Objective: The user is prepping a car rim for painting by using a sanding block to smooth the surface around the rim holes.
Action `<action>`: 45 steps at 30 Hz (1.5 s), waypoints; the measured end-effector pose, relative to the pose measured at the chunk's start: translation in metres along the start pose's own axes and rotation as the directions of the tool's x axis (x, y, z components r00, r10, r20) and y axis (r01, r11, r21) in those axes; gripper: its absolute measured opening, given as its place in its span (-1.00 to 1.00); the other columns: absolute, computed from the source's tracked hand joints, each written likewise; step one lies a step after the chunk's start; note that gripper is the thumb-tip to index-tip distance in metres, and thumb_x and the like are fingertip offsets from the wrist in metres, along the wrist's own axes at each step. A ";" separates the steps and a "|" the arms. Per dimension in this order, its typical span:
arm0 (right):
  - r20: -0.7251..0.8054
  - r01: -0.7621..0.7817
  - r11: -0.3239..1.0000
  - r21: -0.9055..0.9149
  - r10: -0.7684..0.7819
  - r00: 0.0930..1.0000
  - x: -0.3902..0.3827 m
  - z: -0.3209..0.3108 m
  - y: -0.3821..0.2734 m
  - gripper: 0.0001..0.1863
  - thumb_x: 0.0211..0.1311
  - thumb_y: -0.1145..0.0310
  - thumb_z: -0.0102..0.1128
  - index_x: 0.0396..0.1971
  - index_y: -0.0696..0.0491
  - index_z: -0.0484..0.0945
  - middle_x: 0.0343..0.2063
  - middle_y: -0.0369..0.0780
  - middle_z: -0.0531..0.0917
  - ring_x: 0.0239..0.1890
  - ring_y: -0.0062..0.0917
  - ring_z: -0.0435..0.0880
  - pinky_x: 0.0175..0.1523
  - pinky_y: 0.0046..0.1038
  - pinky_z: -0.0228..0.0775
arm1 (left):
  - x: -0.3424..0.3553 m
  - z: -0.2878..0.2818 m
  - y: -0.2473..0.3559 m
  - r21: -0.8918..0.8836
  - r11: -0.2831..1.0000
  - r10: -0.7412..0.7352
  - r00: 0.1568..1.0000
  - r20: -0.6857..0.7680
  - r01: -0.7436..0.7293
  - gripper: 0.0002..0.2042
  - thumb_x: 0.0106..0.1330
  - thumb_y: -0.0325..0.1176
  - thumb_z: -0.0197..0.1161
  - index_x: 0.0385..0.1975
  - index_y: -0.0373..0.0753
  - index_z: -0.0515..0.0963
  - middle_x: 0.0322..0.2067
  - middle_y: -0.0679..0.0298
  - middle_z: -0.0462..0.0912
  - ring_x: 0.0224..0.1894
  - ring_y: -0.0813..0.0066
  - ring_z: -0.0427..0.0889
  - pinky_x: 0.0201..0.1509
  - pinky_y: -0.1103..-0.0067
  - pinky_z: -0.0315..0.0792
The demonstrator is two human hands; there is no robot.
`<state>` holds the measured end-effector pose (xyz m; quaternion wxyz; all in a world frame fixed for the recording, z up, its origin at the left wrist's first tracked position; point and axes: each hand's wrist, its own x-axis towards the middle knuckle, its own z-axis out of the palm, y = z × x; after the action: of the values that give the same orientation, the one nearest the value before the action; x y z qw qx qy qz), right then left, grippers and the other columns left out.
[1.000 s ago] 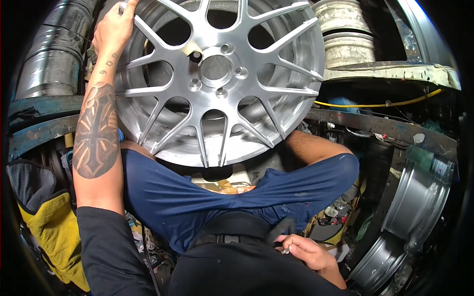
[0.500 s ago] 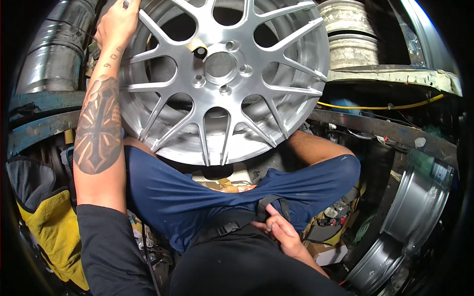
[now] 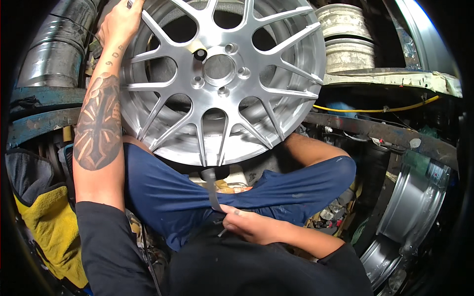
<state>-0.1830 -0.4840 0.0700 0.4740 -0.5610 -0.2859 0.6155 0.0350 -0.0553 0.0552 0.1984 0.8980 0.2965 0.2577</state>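
the person is sitting with a silver alloy wheel (image 3: 217, 79) standing upright on the lap, face toward them. the left hand (image 3: 118, 22) is gripping the wheel's upper left rim, fingers curled over the edge. the right hand (image 3: 249, 224) is pinching a grey strip (image 3: 211, 190) near the waist, fingers closed on it. a yellow cloth (image 3: 49, 232) is lying at the left, another rim (image 3: 414, 212) at the right.

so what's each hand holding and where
Left hand grips the wheel at its upper-left rim. Right hand pinches the lower end of a grey strip.
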 end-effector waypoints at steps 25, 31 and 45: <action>-0.521 -0.395 0.685 -0.612 0.027 0.853 0.035 -0.142 -0.014 -0.81 0.30 0.39 0.16 -0.13 0.04 0.62 -0.43 -0.07 0.71 -0.36 -0.13 0.72 -0.25 -0.15 0.54 | 0.009 0.018 -0.018 0.106 0.994 -0.022 0.996 -0.085 0.031 -0.57 0.41 0.17 0.03 -0.28 -0.07 0.63 -0.31 0.00 0.71 -0.16 -0.10 0.68 -0.09 0.13 0.49; -0.504 -0.410 0.539 -0.735 -0.030 0.863 0.044 -0.133 0.005 -0.74 0.20 0.48 0.16 -0.10 0.08 0.64 -0.37 -0.07 0.72 -0.27 -0.16 0.73 -0.19 -0.19 0.57 | 0.003 -0.003 0.006 0.088 0.995 -0.048 0.997 -0.057 0.053 -0.53 0.39 0.21 0.03 -0.26 -0.08 0.64 -0.30 0.03 0.72 -0.15 -0.06 0.68 -0.06 0.16 0.48; -0.161 -0.285 0.959 -0.012 0.279 0.947 0.029 -0.121 0.045 -0.75 0.42 0.42 0.09 -0.02 0.08 0.68 -0.42 -0.28 0.76 -0.32 -0.67 0.67 -0.11 -0.49 0.52 | -0.008 -0.009 0.012 0.017 1.000 -0.005 1.000 0.016 0.005 -0.50 0.38 0.25 -0.01 -0.21 -0.06 0.65 -0.23 0.04 0.72 -0.10 -0.05 0.68 -0.03 0.16 0.48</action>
<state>-0.0765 -0.4970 -0.0073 0.3922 -0.6512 -0.1753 0.6256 0.0296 -0.0672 0.0656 0.1938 0.9009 0.2994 0.2474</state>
